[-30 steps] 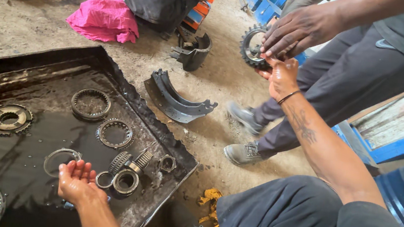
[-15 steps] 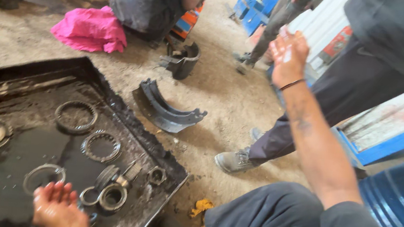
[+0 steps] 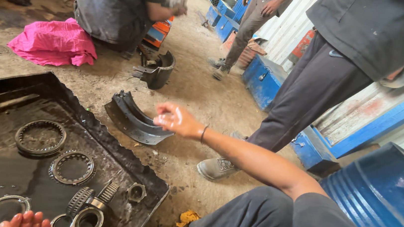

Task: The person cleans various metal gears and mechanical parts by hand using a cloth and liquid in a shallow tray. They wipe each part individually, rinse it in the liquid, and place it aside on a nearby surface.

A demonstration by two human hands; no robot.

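Observation:
My right hand (image 3: 174, 119) is stretched out over the dirt floor, wet and shiny, fingers loosely apart and holding nothing. It hovers just above a curved dark brake shoe (image 3: 131, 120). Only the fingertips of my left hand (image 3: 25, 221) show at the bottom edge, over the oily black tray (image 3: 122, 156). They lie next to a round bearing (image 3: 88, 220) and a thin metal ring (image 3: 4, 208). Two toothed rings (image 3: 40, 137) (image 3: 73, 167) lie farther back in the tray.
A person in dark trousers (image 3: 314, 90) stands close on the right, one shoe (image 3: 216, 168) near my arm. Another person (image 3: 116, 4) squats at the back beside a pink cloth (image 3: 52, 42) and a second brake shoe (image 3: 157, 70). A blue drum (image 3: 383, 197) stands at right.
My right hand has left the gear that another person's hand was holding, and has come down over the brake shoe. My left hand has slid to the bottom edge of view.

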